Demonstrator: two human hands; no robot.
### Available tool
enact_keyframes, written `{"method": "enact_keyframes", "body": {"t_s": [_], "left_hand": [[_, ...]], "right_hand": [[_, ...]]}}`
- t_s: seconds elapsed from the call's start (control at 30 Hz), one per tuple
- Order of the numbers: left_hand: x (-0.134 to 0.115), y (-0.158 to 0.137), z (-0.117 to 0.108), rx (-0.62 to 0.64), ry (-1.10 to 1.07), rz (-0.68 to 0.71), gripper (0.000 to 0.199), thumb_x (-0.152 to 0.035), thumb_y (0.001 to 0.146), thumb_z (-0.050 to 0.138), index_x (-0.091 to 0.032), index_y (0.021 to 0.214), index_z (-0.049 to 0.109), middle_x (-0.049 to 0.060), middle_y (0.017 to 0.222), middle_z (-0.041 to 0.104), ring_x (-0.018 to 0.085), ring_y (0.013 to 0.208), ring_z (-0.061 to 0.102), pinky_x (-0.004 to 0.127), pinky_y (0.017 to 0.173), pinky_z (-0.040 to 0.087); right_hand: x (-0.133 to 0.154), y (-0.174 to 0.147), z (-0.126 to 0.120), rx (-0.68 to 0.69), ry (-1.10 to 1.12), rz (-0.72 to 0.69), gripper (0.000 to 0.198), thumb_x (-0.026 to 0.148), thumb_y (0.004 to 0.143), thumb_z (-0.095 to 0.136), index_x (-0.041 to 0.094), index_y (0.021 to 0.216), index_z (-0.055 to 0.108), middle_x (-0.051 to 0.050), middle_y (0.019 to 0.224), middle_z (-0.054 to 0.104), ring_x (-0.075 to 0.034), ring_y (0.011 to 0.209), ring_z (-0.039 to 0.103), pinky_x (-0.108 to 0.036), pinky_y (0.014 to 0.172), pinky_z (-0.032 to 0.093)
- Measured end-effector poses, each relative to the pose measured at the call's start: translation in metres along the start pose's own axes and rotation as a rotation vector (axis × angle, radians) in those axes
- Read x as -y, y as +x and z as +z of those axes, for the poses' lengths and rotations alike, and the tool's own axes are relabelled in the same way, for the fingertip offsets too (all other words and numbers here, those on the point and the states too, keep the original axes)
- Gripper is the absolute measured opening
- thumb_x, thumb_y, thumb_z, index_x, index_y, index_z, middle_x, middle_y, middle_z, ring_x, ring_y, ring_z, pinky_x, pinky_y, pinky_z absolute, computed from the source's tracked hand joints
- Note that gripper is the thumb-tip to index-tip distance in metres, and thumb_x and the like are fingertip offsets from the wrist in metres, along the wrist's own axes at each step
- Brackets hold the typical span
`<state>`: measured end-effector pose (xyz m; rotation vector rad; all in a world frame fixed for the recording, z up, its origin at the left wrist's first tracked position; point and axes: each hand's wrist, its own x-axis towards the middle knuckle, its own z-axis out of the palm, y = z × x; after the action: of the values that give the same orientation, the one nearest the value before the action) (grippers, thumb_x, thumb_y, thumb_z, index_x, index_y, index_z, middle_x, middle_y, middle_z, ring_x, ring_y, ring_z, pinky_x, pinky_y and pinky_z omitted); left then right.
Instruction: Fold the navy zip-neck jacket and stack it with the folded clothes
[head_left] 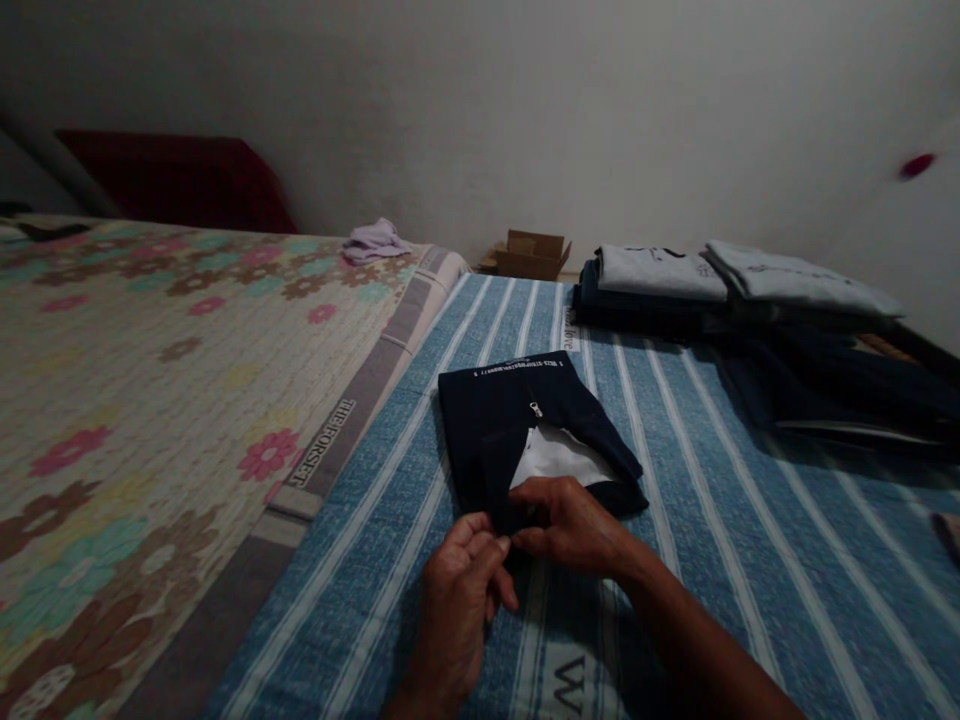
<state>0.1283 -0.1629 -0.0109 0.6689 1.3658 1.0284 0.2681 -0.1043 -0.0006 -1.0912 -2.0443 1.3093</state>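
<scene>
A folded navy zip-up jacket lies on the blue striped bedspread, with white lettering along its far edge. Its short zip is partly undone, and the front parts over a white lining. At the near left edge of the collar, my left hand pinches the dark cloth. My right hand closes on the same edge just beside it, thumb and forefinger together. The fingertips of both hands nearly meet there, and they partly cover the cloth between them.
Folded grey garments rest on dark ones at the back right. More dark clothes lie along the right side. A flowered bed cover spreads on the left, bearing a crumpled pale cloth. An open cardboard box stands by the wall.
</scene>
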Motion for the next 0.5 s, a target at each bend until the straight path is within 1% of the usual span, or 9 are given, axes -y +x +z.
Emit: {"method": "enact_keyframes", "body": {"t_s": [0.1,0.2,0.33,0.5], "left_hand": [[0.0023,0.0018,-0.0029,0.009,0.055,0.006,0.043,-0.040,0.071,0.060,-0.013,0.105,0.054,-0.006,0.039,0.049,0.006,0.033,0.033,0.015,0.036,0.019],[0.0029,0.0035,-0.0038,-0.023,0.108,-0.010,0.050,-0.042,0.070,0.059,-0.010,0.109,0.056,-0.005,0.036,0.049,0.007,0.031,0.033,0.016,0.035,0.020],[-0.0005,0.0044,-0.0031,-0.010,0.140,-0.019,0.050,-0.041,0.068,0.060,-0.010,0.107,0.060,-0.003,0.037,0.052,0.007,0.032,0.037,0.017,0.035,0.022],[-0.0048,0.0040,-0.0030,0.015,0.155,-0.029,0.047,-0.042,0.068,0.060,-0.009,0.102,0.059,-0.002,0.038,0.054,0.007,0.031,0.036,0.017,0.035,0.022]], "right_hand": [[-0.0025,0.0002,0.0031,-0.013,0.032,0.037,0.017,0.010,0.066,0.058,0.017,0.081,0.062,0.003,0.075,0.060,-0.012,0.067,0.053,-0.021,0.059,0.037],[-0.0052,-0.0002,0.0067,-0.038,0.061,0.078,0.016,0.010,0.066,0.058,0.017,0.079,0.062,0.003,0.071,0.060,-0.012,0.065,0.052,-0.020,0.057,0.036],[-0.0072,-0.0011,0.0094,-0.058,0.088,0.094,0.010,0.011,0.066,0.057,0.017,0.073,0.059,0.004,0.067,0.057,-0.011,0.064,0.050,-0.020,0.055,0.034],[-0.0087,-0.0007,0.0104,-0.068,0.095,0.096,0.006,0.011,0.066,0.055,0.017,0.066,0.053,0.006,0.059,0.047,-0.009,0.058,0.044,-0.019,0.050,0.029]]}}
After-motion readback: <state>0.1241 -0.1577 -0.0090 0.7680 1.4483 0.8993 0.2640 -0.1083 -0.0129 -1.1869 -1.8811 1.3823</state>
